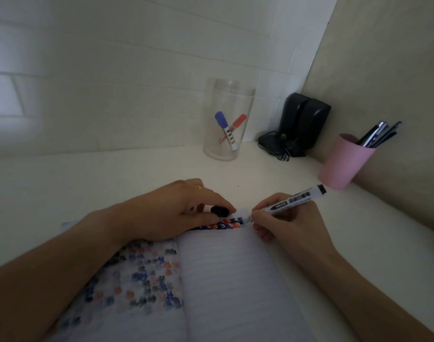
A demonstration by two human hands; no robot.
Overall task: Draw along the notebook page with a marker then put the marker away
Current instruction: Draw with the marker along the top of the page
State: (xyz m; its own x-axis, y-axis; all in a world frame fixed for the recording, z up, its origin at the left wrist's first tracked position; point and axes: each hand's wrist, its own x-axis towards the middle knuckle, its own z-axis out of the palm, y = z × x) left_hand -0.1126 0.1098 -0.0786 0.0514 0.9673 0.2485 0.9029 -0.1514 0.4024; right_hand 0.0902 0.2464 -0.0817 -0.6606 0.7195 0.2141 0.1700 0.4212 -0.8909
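Observation:
An open lined notebook lies on the white desk in front of me. Its left page is covered in blue, red and black blotches; the right page carries one row of such marks along its top edge. My right hand grips a white marker with a black end, its tip touching the top right of that row. My left hand rests on the notebook's top edge and pinches the black marker cap.
A clear jar with a blue-capped and a red-capped marker stands at the back of the desk. Black speakers with a cable sit in the corner. A pink cup of pens stands at the right by the wall.

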